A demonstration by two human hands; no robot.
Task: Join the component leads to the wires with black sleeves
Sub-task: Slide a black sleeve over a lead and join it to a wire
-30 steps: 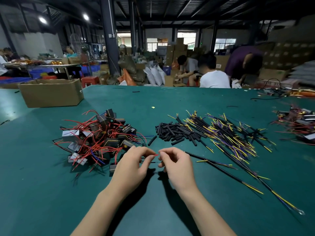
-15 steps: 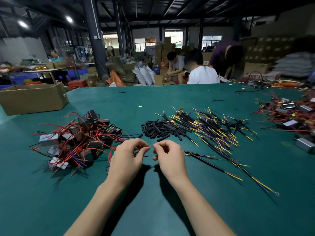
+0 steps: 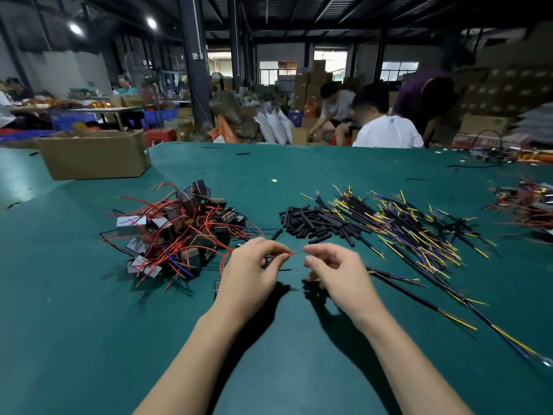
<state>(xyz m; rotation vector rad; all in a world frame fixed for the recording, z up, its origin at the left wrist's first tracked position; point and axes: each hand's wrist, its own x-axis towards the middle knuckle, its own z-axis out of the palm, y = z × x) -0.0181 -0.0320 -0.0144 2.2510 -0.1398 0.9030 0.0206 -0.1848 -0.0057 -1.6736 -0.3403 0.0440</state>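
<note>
Beyond both hands, a cardboard box (image 3: 95, 155) sits behind the component pile (image 3: 179, 232).

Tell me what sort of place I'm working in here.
Likely a factory or warehouse assembly floor: stacked cartons at the back, other workers at tasks, and a big green table holding heaps of components, sleeves and wires.

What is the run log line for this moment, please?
left hand: pinches red lead | right hand: at lead tip | black sleeves: piled, untouched
</note>
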